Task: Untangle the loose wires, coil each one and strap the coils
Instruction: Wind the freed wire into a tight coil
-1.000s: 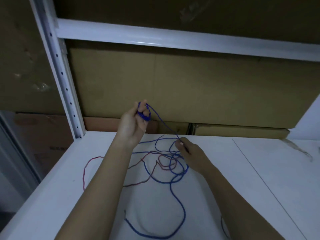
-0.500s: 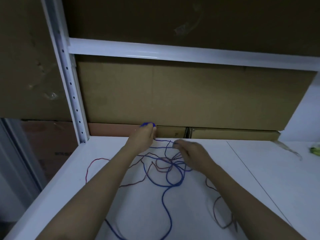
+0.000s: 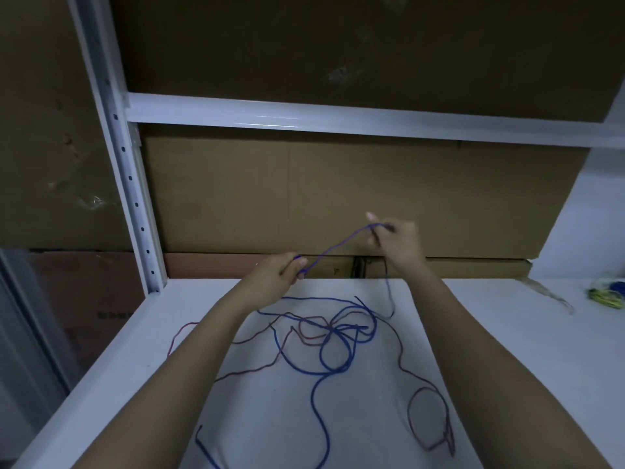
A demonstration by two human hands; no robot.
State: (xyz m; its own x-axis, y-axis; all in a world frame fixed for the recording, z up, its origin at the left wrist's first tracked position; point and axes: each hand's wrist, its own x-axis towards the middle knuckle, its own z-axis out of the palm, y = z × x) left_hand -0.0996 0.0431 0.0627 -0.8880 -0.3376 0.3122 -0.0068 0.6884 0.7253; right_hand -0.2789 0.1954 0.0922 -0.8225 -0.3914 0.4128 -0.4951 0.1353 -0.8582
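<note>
Both hands pinch the blue wire; right hand has risen, left hand stays low.

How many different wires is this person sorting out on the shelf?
2 by colour. A blue wire is held up between the left hand and right hand, trailing into the tangle. A red wire snakes through it; overlaps may hide more.

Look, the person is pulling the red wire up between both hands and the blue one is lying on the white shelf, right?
Not quite. The head view shows the blue wire stretched between the left hand and the right hand. The red wire lies on the white shelf, tangled with more of the blue.
</note>
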